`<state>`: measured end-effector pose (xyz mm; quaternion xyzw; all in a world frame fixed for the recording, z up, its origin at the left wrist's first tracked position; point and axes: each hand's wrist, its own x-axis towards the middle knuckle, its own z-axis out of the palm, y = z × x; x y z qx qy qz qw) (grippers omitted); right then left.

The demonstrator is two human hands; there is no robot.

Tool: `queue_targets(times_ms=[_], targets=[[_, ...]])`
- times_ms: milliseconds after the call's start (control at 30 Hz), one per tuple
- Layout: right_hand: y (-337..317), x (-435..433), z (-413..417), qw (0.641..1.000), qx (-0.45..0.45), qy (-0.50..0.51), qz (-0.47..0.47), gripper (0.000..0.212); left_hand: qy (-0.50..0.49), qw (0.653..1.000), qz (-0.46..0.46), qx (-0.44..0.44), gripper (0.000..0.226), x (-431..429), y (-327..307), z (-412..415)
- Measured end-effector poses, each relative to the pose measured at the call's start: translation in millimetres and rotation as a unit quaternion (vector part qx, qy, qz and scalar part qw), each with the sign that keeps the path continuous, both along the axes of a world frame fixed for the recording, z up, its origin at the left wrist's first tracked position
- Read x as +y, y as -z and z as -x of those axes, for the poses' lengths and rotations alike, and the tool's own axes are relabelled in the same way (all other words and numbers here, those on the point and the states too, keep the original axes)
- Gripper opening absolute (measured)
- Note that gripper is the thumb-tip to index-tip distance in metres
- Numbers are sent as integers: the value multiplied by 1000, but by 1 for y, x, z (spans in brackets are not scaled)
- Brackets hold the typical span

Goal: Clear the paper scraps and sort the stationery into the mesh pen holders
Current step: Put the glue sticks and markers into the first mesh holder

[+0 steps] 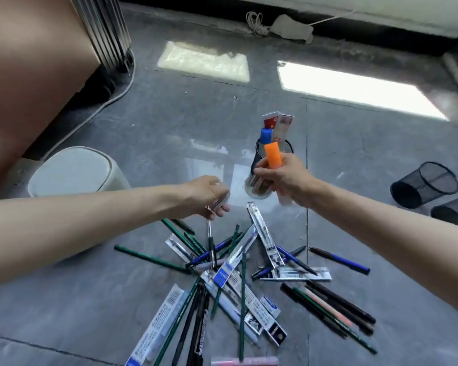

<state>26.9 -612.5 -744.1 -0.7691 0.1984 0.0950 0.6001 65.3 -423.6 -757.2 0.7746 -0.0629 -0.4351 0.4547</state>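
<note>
Stationery lies in a loose heap (238,273) on the grey floor (117,313): green pencils, blue and black pens, and packaged refills (265,233) crossing one another. Sorting appears to be the step in hand. The right grip (280,178) is curled round an orange highlighter (273,155), held upright just in front of the one standing mesh pen holder (287,147), which already carries a blue-capped piece and some carded packets. The left grip (209,196) hovers at the far edge of the heap, fingers closed on a clear slim item (220,202) too blurred to name.

Two more mesh holders (423,183) lie tipped on their sides well apart to the right, and a pale lidded bin (74,170) stands to the left. No paper scraps can be made out with certainty.

Judging by this, most of the sorting remains. The next move would call for lifting the highlighter over the holder's rim and letting it drop in cap-up, without knocking the light basket over. The tipped holders will likely need righting before pens and pencils get separate homes.
</note>
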Motion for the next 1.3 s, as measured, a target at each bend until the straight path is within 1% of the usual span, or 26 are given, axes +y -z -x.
queue_targets(times_ms=[100,167,267,367,433,467,533,633,700,767,867,900,933,1000,1033,1067,1167,1300], targets=[[1,-31,-27,994,-43,93,41,20,10,999,3,-42,16,-45,-12,-24],[4,-50,-42,986,-55,142,71,23,10,998,10,-68,20,-73,-16,-40],[12,-69,-56,979,-51,169,104,22,-5,994,15,-111,23,-102,-17,-63],[21,-76,-60,973,-65,176,137,17,-18,984,13,-176,16,-123,-12,-76],[22,-79,-62,977,-85,154,121,12,-9,975,28,-220,30,-137,-9,-83],[21,-80,-62,981,-95,136,104,11,10,970,23,-242,33,-141,-8,-86],[19,-82,-61,984,-106,122,72,12,48,962,13,-269,24,-147,-4,-91],[18,-86,-59,984,-111,137,22,13,69,966,44,-244,15,-149,1,-97],[18,-86,-58,986,-114,125,4,12,75,963,59,-252,12,-149,5,-97],[18,-84,-60,982,-121,146,-2,12,63,954,56,-287,12,-146,9,-98],[20,-84,-69,967,-122,225,-11,27,46,945,45,-322,16,-137,15,-100],[21,-85,-71,963,-124,240,14,31,54,942,37,-329,17,-134,16,-99],[21,-85,-73,960,-127,243,61,37,61,940,31,-336,17,-130,18,-98],[21,-86,-73,953,-133,218,162,60,73,935,22,-347,15,-126,21,-93],[22,-88,-73,952,-138,197,191,67,79,932,14,-354,14,-125,23,-91],[23,-88,-74,952,-141,179,204,64,82,929,4,-361,13,-123,24,-89],[30,-86,-76,951,-133,167,226,45,64,928,-14,-366,11,-120,28,-87],[36,-80,-75,941,-133,126,285,29,52,928,-20,-369,9,-118,30,-89]])
